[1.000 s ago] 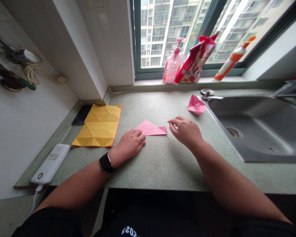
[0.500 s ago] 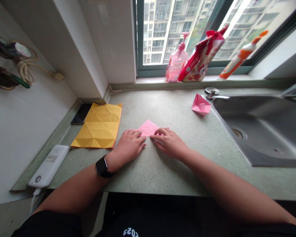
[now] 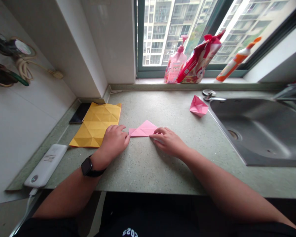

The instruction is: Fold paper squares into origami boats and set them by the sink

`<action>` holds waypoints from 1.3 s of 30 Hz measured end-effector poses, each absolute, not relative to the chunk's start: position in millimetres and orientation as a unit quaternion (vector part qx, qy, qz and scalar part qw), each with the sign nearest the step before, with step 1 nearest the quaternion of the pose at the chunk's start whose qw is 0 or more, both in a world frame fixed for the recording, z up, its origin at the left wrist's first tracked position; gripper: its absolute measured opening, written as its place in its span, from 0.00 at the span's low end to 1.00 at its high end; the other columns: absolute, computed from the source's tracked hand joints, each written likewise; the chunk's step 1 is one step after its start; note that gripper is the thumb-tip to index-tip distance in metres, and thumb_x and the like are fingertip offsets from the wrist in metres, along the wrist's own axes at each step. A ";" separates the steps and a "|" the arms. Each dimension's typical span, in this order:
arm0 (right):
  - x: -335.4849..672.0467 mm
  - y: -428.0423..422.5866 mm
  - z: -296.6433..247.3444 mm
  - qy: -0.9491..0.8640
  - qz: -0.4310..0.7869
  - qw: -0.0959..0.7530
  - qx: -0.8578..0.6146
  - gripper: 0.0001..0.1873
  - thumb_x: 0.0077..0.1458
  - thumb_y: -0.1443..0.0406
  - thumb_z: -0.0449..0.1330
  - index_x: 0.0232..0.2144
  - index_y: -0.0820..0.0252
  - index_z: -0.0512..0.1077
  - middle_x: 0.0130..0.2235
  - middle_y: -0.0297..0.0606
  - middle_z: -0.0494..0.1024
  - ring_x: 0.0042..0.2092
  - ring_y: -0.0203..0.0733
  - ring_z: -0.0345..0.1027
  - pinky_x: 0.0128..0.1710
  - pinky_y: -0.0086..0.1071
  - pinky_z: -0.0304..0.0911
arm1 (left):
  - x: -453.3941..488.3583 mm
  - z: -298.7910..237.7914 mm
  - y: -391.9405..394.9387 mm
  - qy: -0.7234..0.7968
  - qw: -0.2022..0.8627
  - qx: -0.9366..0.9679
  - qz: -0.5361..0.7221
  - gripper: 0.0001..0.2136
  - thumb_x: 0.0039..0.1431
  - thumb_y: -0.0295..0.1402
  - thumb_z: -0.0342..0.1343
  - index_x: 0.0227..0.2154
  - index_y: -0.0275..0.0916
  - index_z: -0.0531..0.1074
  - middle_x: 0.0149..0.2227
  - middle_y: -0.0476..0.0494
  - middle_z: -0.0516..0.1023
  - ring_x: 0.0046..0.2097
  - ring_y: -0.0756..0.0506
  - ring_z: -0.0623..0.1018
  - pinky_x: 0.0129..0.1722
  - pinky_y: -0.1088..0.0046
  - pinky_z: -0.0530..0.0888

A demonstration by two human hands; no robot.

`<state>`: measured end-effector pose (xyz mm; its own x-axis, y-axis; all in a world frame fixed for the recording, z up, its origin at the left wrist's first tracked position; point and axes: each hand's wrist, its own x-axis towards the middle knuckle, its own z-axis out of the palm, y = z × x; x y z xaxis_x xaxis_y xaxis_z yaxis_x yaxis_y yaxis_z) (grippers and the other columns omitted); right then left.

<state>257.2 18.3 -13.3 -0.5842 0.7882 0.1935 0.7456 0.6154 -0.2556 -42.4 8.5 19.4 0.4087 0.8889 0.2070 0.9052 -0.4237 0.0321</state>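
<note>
A folded sheet of pink paper (image 3: pixel 144 130) lies on the counter, a flat strip along its near edge and a triangular point on the far side. My right hand (image 3: pixel 169 141) has its curled fingers and thumb on the paper's right end, covering that corner. At the left tip of the paper is my left hand (image 3: pixel 114 141), its fingers apart and the thumb side just beside or touching the tip. A black watch (image 3: pixel 87 166) is on my left wrist. Farther right stands a folded pink paper piece (image 3: pixel 199 107) with an open, pocket-like shape.
Creased yellow paper (image 3: pixel 92 123) lies on the left over a dark phone (image 3: pixel 79 113). A white power bank (image 3: pixel 46 164) with a cable sits near the counter's left end. The steel sink (image 3: pixel 251 158) is at right. A pump bottle (image 3: pixel 174 67) and a red bag (image 3: pixel 199 62) stand on the windowsill.
My left hand has slid left, off the middle of the pink paper to its left tip, uncovering the left part of the strip. My right hand stays on the right end.
</note>
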 end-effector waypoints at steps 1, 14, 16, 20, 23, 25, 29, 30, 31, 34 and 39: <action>257.7 18.7 -13.3 -0.887 0.075 0.145 -0.431 0.15 0.69 0.65 0.65 0.54 0.46 0.84 0.52 0.44 0.82 0.51 0.51 0.75 0.54 0.46 0.73 | -43.4 19.9 10.6 -0.536 0.038 -0.837 -0.109 0.11 0.72 0.33 0.57 0.35 0.39 0.82 0.49 0.35 0.84 0.49 0.35 0.79 0.52 0.52 0.76; 266.2 24.5 -15.1 -0.890 0.095 0.166 -0.415 0.14 0.70 0.66 0.63 0.52 0.48 0.85 0.51 0.45 0.83 0.51 0.51 0.77 0.53 0.46 0.73 | -45.9 10.2 29.6 -0.477 -0.051 -0.863 -0.156 0.18 0.68 0.19 0.54 0.51 0.43 0.83 0.48 0.43 0.85 0.50 0.40 0.80 0.54 0.60 0.76; 267.7 25.8 -16.8 -0.888 0.097 0.173 -0.415 0.14 0.71 0.66 0.62 0.52 0.48 0.85 0.51 0.44 0.83 0.50 0.50 0.77 0.53 0.45 0.74 | -45.9 11.6 30.7 -0.472 -0.053 -0.867 -0.152 0.16 0.67 0.19 0.56 0.46 0.42 0.85 0.46 0.43 0.85 0.47 0.40 0.80 0.53 0.60 0.76; 269.5 27.4 -19.8 -0.881 0.092 0.207 -0.415 0.16 0.70 0.67 0.61 0.53 0.50 0.84 0.51 0.44 0.83 0.51 0.49 0.77 0.53 0.46 0.74 | -44.9 12.3 32.0 -0.450 -0.059 -0.877 -0.157 0.10 0.69 0.23 0.60 0.41 0.42 0.86 0.43 0.43 0.86 0.45 0.40 0.80 0.50 0.60 0.75; 270.1 27.6 -18.5 -0.869 0.079 0.251 -0.420 0.17 0.70 0.68 0.60 0.54 0.51 0.84 0.52 0.45 0.83 0.51 0.50 0.77 0.54 0.47 0.74 | -43.9 11.0 32.6 -0.438 -0.060 -0.881 -0.169 0.07 0.70 0.27 0.62 0.40 0.41 0.86 0.42 0.42 0.86 0.44 0.40 0.80 0.50 0.61 0.75; 270.5 27.5 -16.0 -0.859 0.070 0.281 -0.422 0.17 0.70 0.68 0.60 0.54 0.52 0.83 0.52 0.46 0.83 0.52 0.50 0.77 0.55 0.48 0.74 | -43.0 10.0 32.5 -0.441 -0.054 -0.878 -0.176 0.07 0.70 0.27 0.63 0.39 0.41 0.86 0.41 0.42 0.86 0.44 0.40 0.80 0.49 0.60 0.74; 271.3 27.4 -12.4 -0.842 0.053 0.323 -0.429 0.16 0.70 0.67 0.59 0.54 0.52 0.83 0.51 0.46 0.83 0.51 0.52 0.77 0.54 0.50 0.75 | -39.8 8.6 29.7 -0.459 -0.034 -0.870 -0.177 0.05 0.68 0.28 0.64 0.36 0.41 0.84 0.39 0.43 0.85 0.43 0.39 0.79 0.49 0.59 0.73; 271.4 27.5 -12.3 -0.840 0.051 0.328 -0.429 0.16 0.71 0.67 0.59 0.54 0.52 0.83 0.51 0.45 0.83 0.51 0.52 0.78 0.54 0.50 0.75 | -38.3 8.5 28.5 -0.465 -0.028 -0.867 -0.176 0.05 0.68 0.28 0.65 0.36 0.41 0.83 0.38 0.43 0.84 0.43 0.39 0.79 0.48 0.59 0.72; 271.4 27.7 -12.6 -0.840 0.050 0.329 -0.428 0.16 0.71 0.67 0.59 0.54 0.52 0.83 0.50 0.45 0.83 0.50 0.52 0.78 0.53 0.50 0.75 | -36.6 8.3 27.1 -0.469 -0.022 -0.866 -0.174 0.04 0.68 0.29 0.65 0.35 0.41 0.83 0.38 0.43 0.83 0.43 0.39 0.78 0.48 0.59 0.72; 270.6 27.7 -14.6 -0.849 0.051 0.321 -0.416 0.16 0.71 0.66 0.59 0.55 0.51 0.82 0.50 0.45 0.83 0.49 0.52 0.78 0.52 0.50 0.76 | -29.2 7.5 22.8 -0.463 -0.009 -0.868 -0.177 0.05 0.68 0.32 0.66 0.34 0.41 0.81 0.41 0.42 0.81 0.44 0.39 0.77 0.47 0.59 0.71; 263.4 23.6 -18.4 -0.879 0.074 0.297 -0.365 0.14 0.70 0.63 0.64 0.55 0.50 0.82 0.50 0.44 0.83 0.49 0.51 0.77 0.52 0.48 0.75 | -11.1 3.3 15.6 -0.401 -0.004 -0.895 -0.194 0.08 0.72 0.37 0.64 0.35 0.40 0.78 0.45 0.41 0.79 0.48 0.39 0.77 0.50 0.60 0.72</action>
